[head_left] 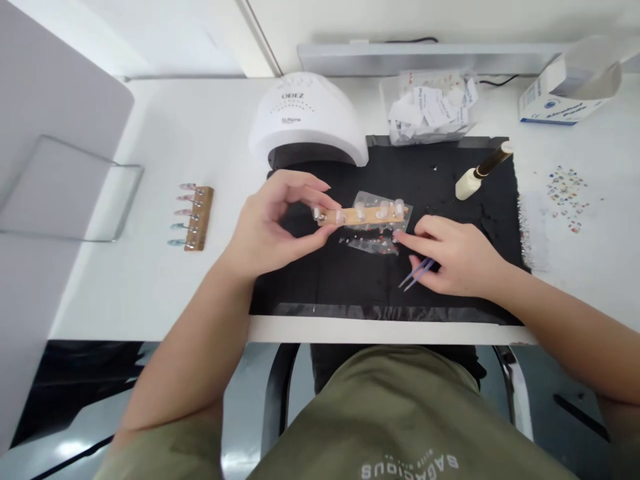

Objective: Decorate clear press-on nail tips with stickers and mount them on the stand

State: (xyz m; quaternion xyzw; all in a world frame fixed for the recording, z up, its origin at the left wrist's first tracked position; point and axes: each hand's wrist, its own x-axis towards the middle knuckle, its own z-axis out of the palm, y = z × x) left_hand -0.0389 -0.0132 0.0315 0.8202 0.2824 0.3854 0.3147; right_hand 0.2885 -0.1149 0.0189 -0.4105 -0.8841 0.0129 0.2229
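My left hand pinches the end of a wooden stick between thumb and fingertips. Several clear false nail tips stand along the stick. Below it lies a clear plastic sheet flecked with small colourful decorations. My right hand rests on a black mat, its fingertips near the sheet's edge. Slim purple tweezers stick out from under those fingers, and the hand partly hides them. A brush bottle lies on the mat's far side.
A white OEIEZ nail lamp stands behind the mat. Left of it is a wooden strip of painted nail tips. Further items are a bag of paper slips, an opened box, and scattered rhinestones. A grey panel stands far left.
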